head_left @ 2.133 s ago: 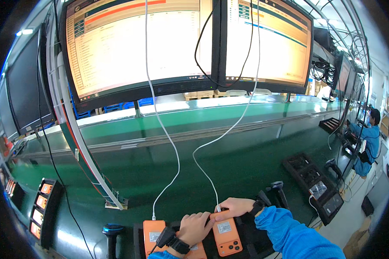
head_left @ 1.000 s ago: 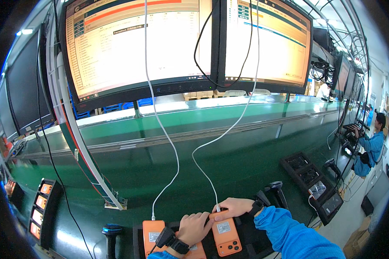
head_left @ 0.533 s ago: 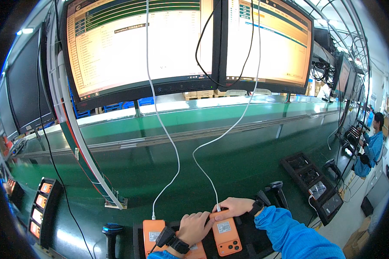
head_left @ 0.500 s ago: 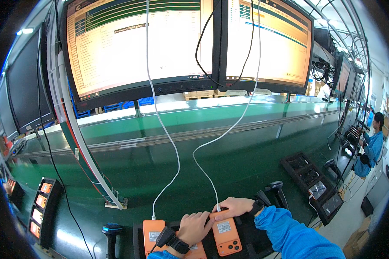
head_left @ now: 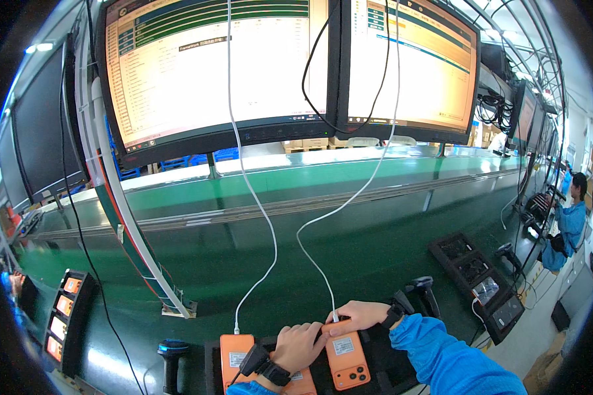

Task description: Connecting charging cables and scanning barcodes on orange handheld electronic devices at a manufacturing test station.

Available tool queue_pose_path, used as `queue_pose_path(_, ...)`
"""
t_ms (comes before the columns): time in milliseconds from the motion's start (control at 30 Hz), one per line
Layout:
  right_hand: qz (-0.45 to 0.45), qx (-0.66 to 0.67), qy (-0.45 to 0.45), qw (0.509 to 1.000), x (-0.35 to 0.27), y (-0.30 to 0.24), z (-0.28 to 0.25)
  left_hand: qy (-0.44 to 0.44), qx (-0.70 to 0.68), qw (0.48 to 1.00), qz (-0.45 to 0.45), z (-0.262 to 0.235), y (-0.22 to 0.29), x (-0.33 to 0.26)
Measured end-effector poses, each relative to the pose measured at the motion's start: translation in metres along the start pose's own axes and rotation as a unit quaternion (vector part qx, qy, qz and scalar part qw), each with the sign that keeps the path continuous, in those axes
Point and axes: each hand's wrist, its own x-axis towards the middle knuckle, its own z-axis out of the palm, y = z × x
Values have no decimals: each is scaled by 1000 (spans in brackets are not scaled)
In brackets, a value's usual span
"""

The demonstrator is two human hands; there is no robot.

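Note:
An orange phone (head_left: 346,363) lies back up, its camera lenses at the lower end and a white label near the top. My right hand (head_left: 359,315) is closed around its top end, where a white cable (head_left: 303,245) meets it. My left hand (head_left: 299,345) is closed with its fingertips against the phone's upper left corner. Beneath the left wrist, a second orange phone (head_left: 302,383) is partly hidden. Further left, another orange phone (head_left: 236,349) has a white cable (head_left: 274,243) plugged into its top. A black tray (head_left: 212,361) holds these phones. Each wrist carries a black strapped device.
Two monitors (head_left: 211,79) stand ahead over the green bench (head_left: 178,263). A scanner (head_left: 172,362) stands left, another handheld device (head_left: 425,295) right. Black trays (head_left: 79,309) (head_left: 452,263) lie at both sides. A white post (head_left: 135,227) rises left. Someone in blue (head_left: 568,227) works at right.
The view has shifted slightly, moving the scene a little to the right. Both hands keep their places at the phone.

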Motion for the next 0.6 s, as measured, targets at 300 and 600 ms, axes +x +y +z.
queue_pose_path(300,-5,9,22,1000,2,-1,1,-6,-2,1000,-1,-3,-2,1)
queue_pose_path(600,5,-12,59,998,8,24,7,222,51,971,71,-77,18,-14)
